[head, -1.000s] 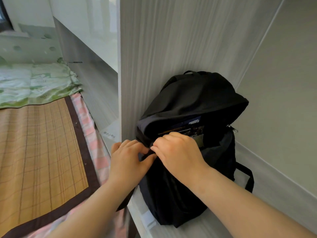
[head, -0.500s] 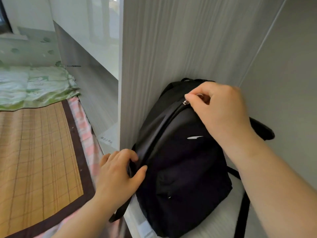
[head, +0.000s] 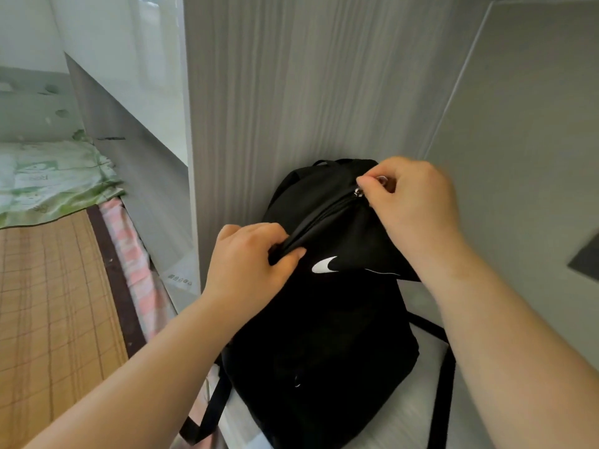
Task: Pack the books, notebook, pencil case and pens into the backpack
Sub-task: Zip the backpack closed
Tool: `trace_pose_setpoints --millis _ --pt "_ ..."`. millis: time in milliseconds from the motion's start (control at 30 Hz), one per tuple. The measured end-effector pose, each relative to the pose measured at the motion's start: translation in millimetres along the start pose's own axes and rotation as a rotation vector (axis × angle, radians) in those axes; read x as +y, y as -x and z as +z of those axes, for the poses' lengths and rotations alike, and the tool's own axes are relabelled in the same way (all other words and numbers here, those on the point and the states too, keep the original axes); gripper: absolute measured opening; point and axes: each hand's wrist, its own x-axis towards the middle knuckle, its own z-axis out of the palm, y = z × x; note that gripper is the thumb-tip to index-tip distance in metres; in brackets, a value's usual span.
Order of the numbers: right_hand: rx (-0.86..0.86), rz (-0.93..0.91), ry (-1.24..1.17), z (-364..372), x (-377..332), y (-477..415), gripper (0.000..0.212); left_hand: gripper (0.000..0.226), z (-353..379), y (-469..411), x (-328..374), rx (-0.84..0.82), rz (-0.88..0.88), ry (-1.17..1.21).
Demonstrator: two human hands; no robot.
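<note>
A black backpack [head: 324, 335] with a white logo stands upright on a pale shelf, leaning against a grey wood-grain panel. Its main zip runs closed from the left side up to the top. My right hand [head: 411, 209] pinches the metal zipper pull [head: 359, 191] at the top of the bag. My left hand [head: 249, 264] grips a fold of the bag's fabric by the zip on the upper left. Books, notebook, pencil case and pens are not visible.
The grey panel [head: 291, 92] rises right behind the bag, with a smooth grey wall [head: 518, 124] to the right. To the left lies a bed with a bamboo mat [head: 48, 303], a pink checked sheet and a green quilt [head: 48, 179]. Black straps [head: 444, 384] hang beside the bag.
The bag was open with contents showing; my right hand pulled the zipper up along the left side to the top. My left hand moved up from the lower left to the zip.
</note>
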Motion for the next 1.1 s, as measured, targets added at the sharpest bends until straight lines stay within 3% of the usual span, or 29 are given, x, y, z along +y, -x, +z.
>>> trace_pose_setpoints --millis 167,267,333,400,467,533,667,767,833,900,1000,1100 --pt "-0.035 -0.088 -0.013 8 -3 21 0.016 0.026 -8 -4 -5 -0.036 0.010 -0.033" --pt "-0.131 -0.085 -0.146 6 6 41 0.036 0.034 -16 -12 0 -0.075 0.010 0.061" --pt "-0.060 -0.061 -0.238 0 21 53 0.034 0.023 -22 -26 11 -0.077 0.016 0.142" --pt "0.088 0.082 -0.313 -8 45 57 0.013 0.020 -23 -46 26 -0.070 0.059 0.165" --pt "0.220 0.306 -0.350 -12 77 58 0.018 0.021 -17 -71 45 -0.131 0.124 0.128" --pt "0.238 0.534 -0.371 -10 112 62 0.015 0.025 -3 -97 67 -0.277 0.208 0.043" --pt "-0.093 0.908 -0.515 14 155 74 0.022 0.039 44 -139 103 -0.577 0.379 -0.214" --pt "-0.198 1.054 -0.735 27 160 72 0.031 0.059 81 -158 116 -0.742 0.471 -0.528" --pt "-0.209 1.053 -0.814 34 162 68 0.034 0.061 97 -165 117 -0.836 0.483 -0.677" --pt "-0.238 0.992 -0.785 44 169 63 0.038 0.049 103 -170 115 -0.855 0.488 -0.697" --pt "-0.362 0.884 -0.709 57 181 52 0.046 0.037 99 -180 104 -0.799 0.463 -0.611" --pt "-0.456 0.895 -0.814 64 185 41 0.043 0.035 88 -191 92 -0.730 0.448 -0.544"
